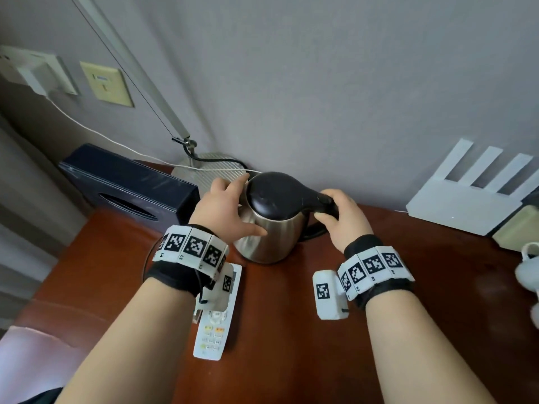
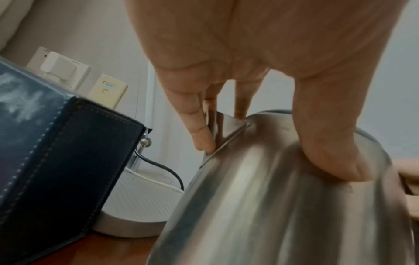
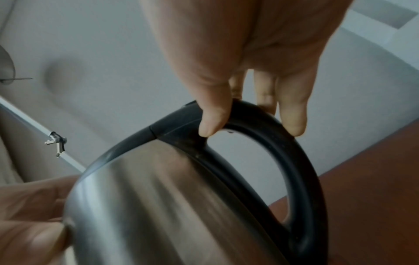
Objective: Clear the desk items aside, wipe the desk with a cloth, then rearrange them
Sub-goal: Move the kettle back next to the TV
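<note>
Steel body of the electric kettle (image 1: 269, 234) is cupped by the left hand (image 1: 226, 209), thumb on the front and fingers (image 2: 199, 129) at the spout. The right hand (image 1: 344, 220) grasps the black handle (image 3: 292, 157). The kettle stands at the back of the brown desk (image 1: 291, 330), near the wall. A white remote control (image 1: 217, 325) lies under the left wrist. Beside the left hand are a dark tissue box (image 1: 128, 185) and a lamp base (image 1: 204, 167); a white router (image 1: 466, 199) is far right.

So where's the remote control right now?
In the head view, the remote control lies on the desk under the left wrist, just in front of the kettle.
</note>
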Action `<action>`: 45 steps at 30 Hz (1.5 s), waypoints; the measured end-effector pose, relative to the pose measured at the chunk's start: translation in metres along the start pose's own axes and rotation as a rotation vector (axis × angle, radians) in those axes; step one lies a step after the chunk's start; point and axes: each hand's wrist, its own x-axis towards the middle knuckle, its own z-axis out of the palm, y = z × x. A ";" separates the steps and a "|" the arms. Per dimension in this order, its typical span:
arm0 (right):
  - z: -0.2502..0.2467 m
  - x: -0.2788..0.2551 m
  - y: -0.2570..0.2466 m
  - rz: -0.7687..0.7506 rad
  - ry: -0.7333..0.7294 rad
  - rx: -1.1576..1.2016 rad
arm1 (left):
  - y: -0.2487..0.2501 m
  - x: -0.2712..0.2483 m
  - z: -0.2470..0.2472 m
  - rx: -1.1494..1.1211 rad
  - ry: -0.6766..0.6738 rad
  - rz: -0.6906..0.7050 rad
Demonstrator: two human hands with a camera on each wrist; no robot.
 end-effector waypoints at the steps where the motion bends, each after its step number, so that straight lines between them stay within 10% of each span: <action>1: -0.005 -0.001 0.001 -0.009 0.002 -0.012 | 0.003 -0.002 0.000 -0.021 0.012 0.007; 14: -0.100 -0.049 0.038 -0.021 0.076 -0.067 | 0.090 -0.031 0.011 -0.096 0.011 0.163; 28: -0.222 -0.103 0.197 0.069 0.029 -0.148 | 0.270 -0.049 0.117 0.028 -0.145 0.208; 45: -0.283 -0.045 0.312 0.130 0.036 -0.159 | 0.384 0.015 0.205 0.120 -0.182 0.149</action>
